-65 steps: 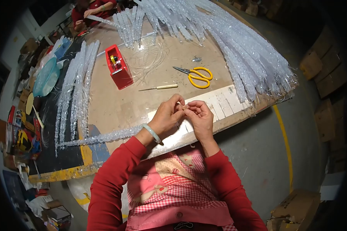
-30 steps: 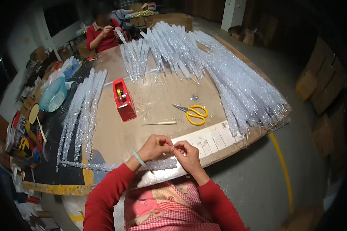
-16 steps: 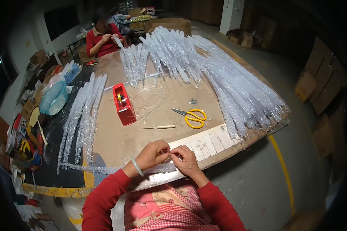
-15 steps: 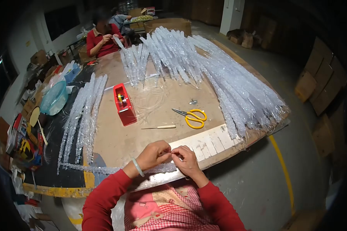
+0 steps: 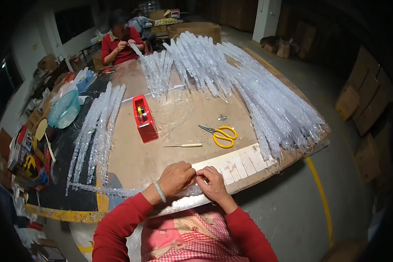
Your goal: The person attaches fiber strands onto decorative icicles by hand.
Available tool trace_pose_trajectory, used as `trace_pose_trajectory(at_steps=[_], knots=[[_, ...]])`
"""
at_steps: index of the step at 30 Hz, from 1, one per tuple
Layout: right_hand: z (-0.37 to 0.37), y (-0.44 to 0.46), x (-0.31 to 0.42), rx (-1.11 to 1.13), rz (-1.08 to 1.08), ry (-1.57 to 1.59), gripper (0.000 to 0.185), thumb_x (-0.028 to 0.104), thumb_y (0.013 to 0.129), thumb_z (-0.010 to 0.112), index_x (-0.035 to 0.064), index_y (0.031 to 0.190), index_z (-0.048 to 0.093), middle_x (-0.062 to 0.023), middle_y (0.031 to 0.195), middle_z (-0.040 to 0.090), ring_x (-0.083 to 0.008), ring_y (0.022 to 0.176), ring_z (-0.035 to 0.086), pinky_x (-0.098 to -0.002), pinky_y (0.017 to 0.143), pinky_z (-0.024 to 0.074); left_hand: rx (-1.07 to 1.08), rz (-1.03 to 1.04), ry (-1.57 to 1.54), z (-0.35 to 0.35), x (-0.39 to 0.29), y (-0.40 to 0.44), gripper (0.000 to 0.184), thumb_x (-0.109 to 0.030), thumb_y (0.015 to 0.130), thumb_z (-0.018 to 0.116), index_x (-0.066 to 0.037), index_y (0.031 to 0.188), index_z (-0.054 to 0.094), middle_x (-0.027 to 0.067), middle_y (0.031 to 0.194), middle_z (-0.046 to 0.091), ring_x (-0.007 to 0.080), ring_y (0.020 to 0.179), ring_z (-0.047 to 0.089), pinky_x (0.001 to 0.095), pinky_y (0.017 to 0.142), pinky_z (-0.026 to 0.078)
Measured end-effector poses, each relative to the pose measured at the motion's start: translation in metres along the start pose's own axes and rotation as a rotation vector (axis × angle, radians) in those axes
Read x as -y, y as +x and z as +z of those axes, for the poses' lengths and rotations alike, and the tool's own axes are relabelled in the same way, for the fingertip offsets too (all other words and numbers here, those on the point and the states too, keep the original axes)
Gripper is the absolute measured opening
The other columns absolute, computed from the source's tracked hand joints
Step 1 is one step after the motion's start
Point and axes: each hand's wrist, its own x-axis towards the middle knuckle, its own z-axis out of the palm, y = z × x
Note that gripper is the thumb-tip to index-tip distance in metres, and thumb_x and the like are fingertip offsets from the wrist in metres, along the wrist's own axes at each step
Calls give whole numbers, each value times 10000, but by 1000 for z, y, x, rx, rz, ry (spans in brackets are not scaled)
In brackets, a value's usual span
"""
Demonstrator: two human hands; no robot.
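Note:
At the table's near edge my left hand and my right hand meet with fingertips pinched together. What they pinch is too small to make out. A clear, glittery icicle-like strip runs along the edge from the left and passes under my left hand. Beneath my hands lies a white marked board. Ahead of them rest a thin awl with a pale handle and yellow-handled scissors, blades apart. A red tape dispenser stands further back.
Glittery strips lie in a large heap at the right, with smaller bunches at left and back. Loose clear threads spread beside the dispenser. A co-worker sits across the table, holding a strip. A teal basin is at left.
The view has shifted slightly, so the table appears moved a little to the right. My left hand has turned slightly, its fingers still against those of my right hand.

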Motion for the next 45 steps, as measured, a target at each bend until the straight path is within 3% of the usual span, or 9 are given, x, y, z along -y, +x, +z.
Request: trace_pose_trajectory(at_steps=[5, 9, 12, 18, 33, 34, 40, 45], knots=[[2, 1, -5, -1, -44, -43, 94, 37, 777, 666, 19, 866, 640, -111, 780, 613, -295, 751, 579, -385, 692, 456, -10, -11, 31, 4, 2, 1, 132, -130, 760, 698, -67, 824, 602, 91, 756, 564, 296, 732, 578, 412, 626, 460], [4, 2, -3, -19, -101, -65, 77, 25, 780, 677, 13, 850, 651, -102, 754, 610, -278, 705, 569, -363, 630, 457, 1, -104, 121, 7, -11, -4, 125, -155, 774, 691, -82, 813, 598, 84, 748, 567, 284, 729, 571, 405, 687, 434], [3, 5, -4, -24, -93, -56, 69, 22, 776, 678, 10, 840, 654, -102, 747, 612, -279, 705, 569, -366, 627, 454, -139, -235, 121, 21, -21, -10, 105, -152, 793, 673, -88, 807, 591, 83, 736, 565, 276, 729, 563, 410, 765, 408], [2, 3, -7, -16, -73, -30, 80, 7, 785, 682, 7, 863, 662, -96, 758, 613, -247, 700, 581, -334, 622, 465, -300, -261, 33, 27, -30, -7, 108, -105, 783, 671, -62, 820, 579, 94, 746, 563, 299, 743, 560, 402, 786, 417], [1, 1, 2, -100, 40, 71, 59, -24, 835, 663, -11, 893, 662, -115, 792, 610, -226, 710, 600, -304, 633, 464, -294, -177, -44, 26, -19, -2, 92, -92, 813, 650, -50, 827, 570, 97, 765, 565, 290, 744, 573, 398, 806, 434], [1, 1, 2, -93, 56, 92, 64, -10, 830, 665, 7, 892, 665, -123, 799, 603, -269, 717, 596, -342, 628, 470, -296, -186, -39, 26, -19, -4, 92, -92, 813, 650, -50, 827, 570, 97, 765, 565, 290, 744, 573, 398, 806, 434], [2, 0, 1, -106, 49, 46, 58, -1, 827, 688, 12, 883, 678, -107, 765, 580, -240, 673, 583, -326, 594, 453, -222, -269, 83, 19, -29, -3, 72, -138, 851, 624, -79, 830, 587, 98, 770, 581, 290, 755, 585, 405, 824, 418], [4, -1, 0, -78, 75, 115, 81, 6, 816, 710, 18, 893, 686, -99, 764, 594, -235, 667, 579, -322, 594, 455, -228, -416, -145, 29, -25, -13, 140, -157, 886, 599, -36, 816, 607, 142, 742, 611, 337, 735, 608, 429, 734, 453]])
